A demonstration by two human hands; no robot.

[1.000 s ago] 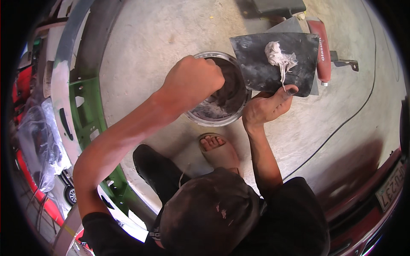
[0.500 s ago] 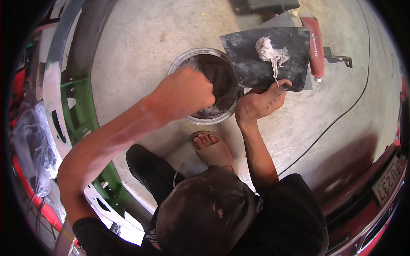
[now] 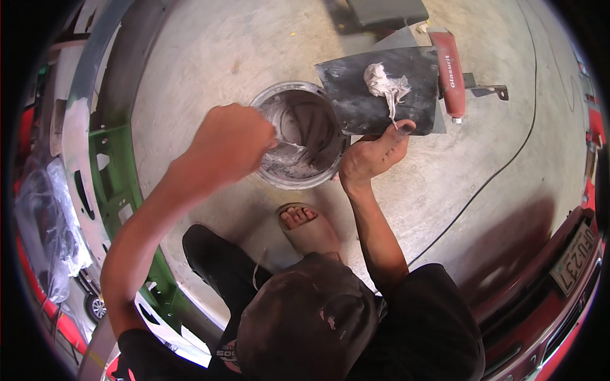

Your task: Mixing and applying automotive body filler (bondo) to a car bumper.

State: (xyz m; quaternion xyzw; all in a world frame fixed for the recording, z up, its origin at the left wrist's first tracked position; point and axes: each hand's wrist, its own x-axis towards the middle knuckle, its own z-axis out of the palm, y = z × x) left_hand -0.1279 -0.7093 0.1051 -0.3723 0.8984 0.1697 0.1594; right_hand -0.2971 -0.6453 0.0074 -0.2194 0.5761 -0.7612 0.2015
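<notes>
Viewed from above, a person crouches on a concrete floor (image 3: 210,57) with both hands over a round metal can (image 3: 298,134) of grey filler paste. The left hand (image 3: 232,145) is closed into a fist at the can's left rim; what it grips is hidden by the hand itself, though pale paste is drawn up against the inner wall just beside it. The right hand (image 3: 372,155) is closed on the near edge of a dark flat mixing board (image 3: 381,92), thumb on top, holding it tilted so that its left corner overlaps the can's right rim. A lump of whitish paste (image 3: 383,81) sits near the middle of the board, with a thin strand trailing toward the thumb. A red tube (image 3: 450,73) lies on the floor just beside the board's right edge. A black cable (image 3: 502,165) curves across the floor to the right. One sandalled foot (image 3: 308,225) rests just below the can. A green and white body panel (image 3: 111,178) lies along the left side, and a red vehicle's bumper (image 3: 553,286) shows at lower right.
</notes>
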